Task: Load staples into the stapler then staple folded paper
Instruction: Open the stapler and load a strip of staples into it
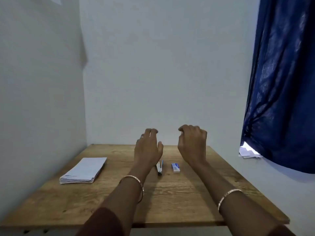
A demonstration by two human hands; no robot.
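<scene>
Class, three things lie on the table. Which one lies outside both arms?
The white paper stack, far left; the stapler and staple box lie between the left forearm and right forearm.

stapler (159, 168): slim, white and blue, lying lengthwise away from me
staple box (175, 167): tiny blue-white one, just right of it
folded paper (84, 170): neat white stack I see off left

Thin gold-toned left bangles (134, 179), two as far as can be told, ring the left wrist, and a single patterned gold-toned right bangle (229, 195) rings the right forearm. A slim ring (141, 137) sits on a finger of the left hand (148, 149). A dark reddish-brown sleeve (102, 223) covers the left arm above the bare forearm.
</scene>
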